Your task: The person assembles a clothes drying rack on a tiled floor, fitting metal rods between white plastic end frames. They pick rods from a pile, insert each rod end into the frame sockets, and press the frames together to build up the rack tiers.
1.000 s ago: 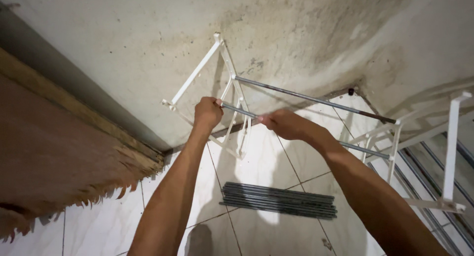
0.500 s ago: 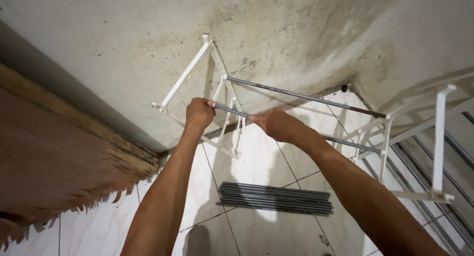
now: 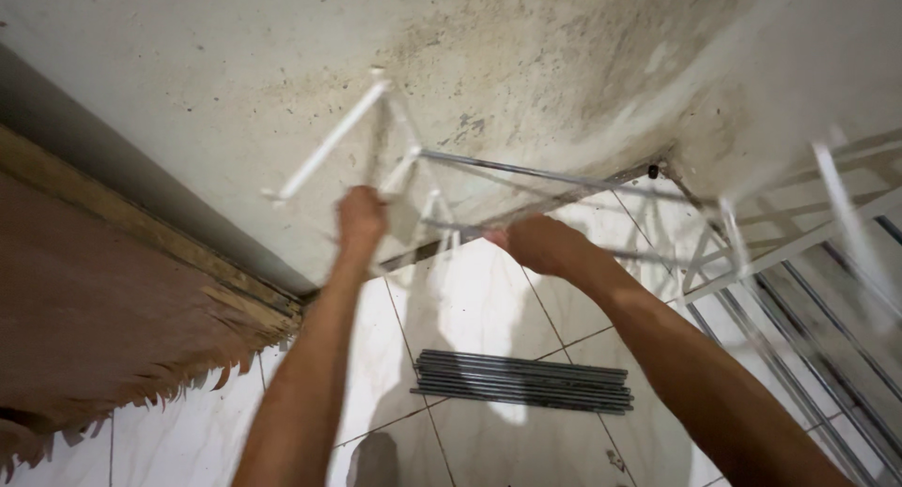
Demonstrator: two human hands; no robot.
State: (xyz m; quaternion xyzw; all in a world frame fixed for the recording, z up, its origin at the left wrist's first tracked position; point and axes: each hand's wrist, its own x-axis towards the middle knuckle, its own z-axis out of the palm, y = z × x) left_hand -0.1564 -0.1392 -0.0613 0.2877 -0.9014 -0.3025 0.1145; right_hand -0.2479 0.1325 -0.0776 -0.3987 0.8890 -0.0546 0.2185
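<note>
The white rack frame (image 3: 413, 158) now looks blurred with motion, where a second ago its bars were sharp. Its white end bar (image 3: 329, 144) sits higher and further toward 11 o'clock than before. The left hand (image 3: 362, 216) has slid toward 9 o'clock, and the right hand (image 3: 540, 243) a little toward 3 o'clock, so they grip the frame wider apart. The bundle of grey rods (image 3: 521, 382) appears slightly lower.

A modest home interior: white tiled floor (image 3: 470, 309) at six o'clock, damp-stained plaster wall (image 3: 526, 64) at twelve, splintered wooden board (image 3: 103, 327) at nine.
</note>
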